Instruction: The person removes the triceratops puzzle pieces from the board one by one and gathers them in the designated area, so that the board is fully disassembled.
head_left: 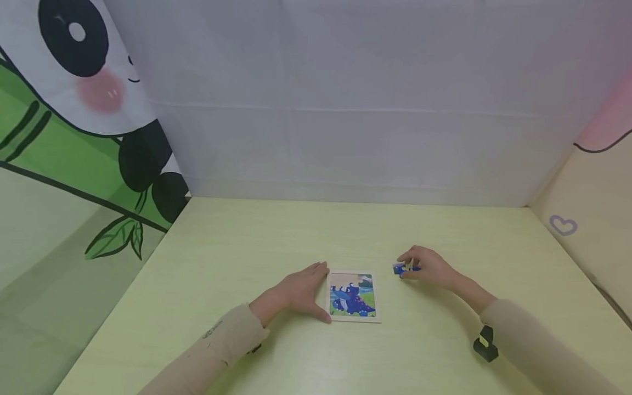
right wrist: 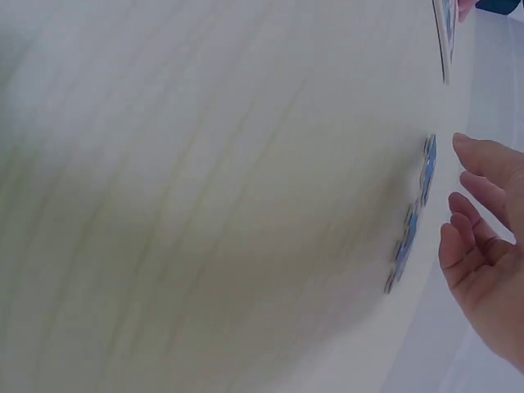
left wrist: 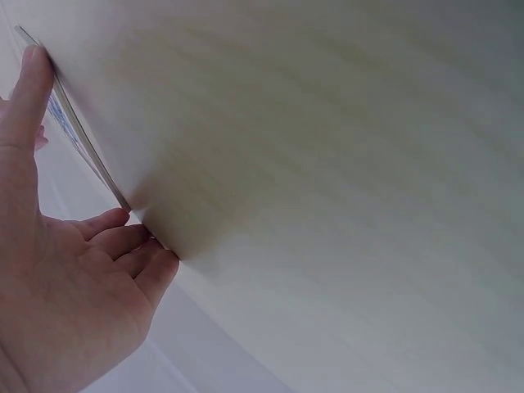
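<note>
A small jigsaw puzzle tray with a pale rim lies on the table and shows a blue dinosaur picture. The upper left of the picture is plain beige. My left hand rests along the tray's left edge, thumb near the lower corner and fingers near the upper one. In the left wrist view, the left hand has its fingertips down at the tabletop. To the right, my right hand hovers over loose blue puzzle pieces. The right wrist view has its fingers apart from the pieces.
The pale wood-look table runs back to a plain grey-white cloth wall. A printed panel with a cartoon face stands at the left, and a beige panel with a heart at the right.
</note>
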Demonstrator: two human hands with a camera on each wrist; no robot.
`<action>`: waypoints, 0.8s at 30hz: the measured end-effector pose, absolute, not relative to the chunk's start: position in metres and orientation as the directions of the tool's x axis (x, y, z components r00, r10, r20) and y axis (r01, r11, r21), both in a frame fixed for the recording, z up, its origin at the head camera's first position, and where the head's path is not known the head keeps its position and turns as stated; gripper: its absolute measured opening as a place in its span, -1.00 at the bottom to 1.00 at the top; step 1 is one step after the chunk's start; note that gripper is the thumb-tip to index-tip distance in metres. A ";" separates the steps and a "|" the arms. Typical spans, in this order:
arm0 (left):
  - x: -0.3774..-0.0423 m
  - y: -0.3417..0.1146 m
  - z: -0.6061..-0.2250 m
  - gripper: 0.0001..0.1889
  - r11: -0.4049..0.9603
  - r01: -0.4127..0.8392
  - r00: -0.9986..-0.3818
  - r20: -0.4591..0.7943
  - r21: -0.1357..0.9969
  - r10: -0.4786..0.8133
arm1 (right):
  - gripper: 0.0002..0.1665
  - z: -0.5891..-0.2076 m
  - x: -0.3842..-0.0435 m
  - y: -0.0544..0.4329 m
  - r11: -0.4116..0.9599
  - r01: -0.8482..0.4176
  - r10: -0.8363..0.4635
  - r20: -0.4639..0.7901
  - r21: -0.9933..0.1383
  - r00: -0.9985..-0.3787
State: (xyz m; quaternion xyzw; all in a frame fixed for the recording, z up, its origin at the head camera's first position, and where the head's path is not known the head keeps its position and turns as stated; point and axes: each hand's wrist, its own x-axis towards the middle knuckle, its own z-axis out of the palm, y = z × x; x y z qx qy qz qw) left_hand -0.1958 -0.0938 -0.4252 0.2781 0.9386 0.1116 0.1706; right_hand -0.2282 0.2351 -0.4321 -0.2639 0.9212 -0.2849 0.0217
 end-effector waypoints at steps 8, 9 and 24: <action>-0.196 -0.095 -0.427 0.19 0.813 0.494 -0.784 -0.247 0.308 0.569 | -0.58 -0.430 -0.220 0.198 0.683 -0.461 -0.529 0.052 -0.567 -0.847; -0.196 -0.095 -0.427 0.19 0.813 0.494 -0.783 -0.247 0.310 0.570 | -0.57 -0.430 -0.219 0.194 0.682 -0.452 -0.530 0.037 -0.574 -0.847; -0.197 -0.096 -0.429 0.20 0.809 0.503 -0.777 -0.250 0.305 0.577 | -0.64 -0.433 -0.213 0.168 0.667 -0.434 -0.546 -0.001 -0.606 -0.838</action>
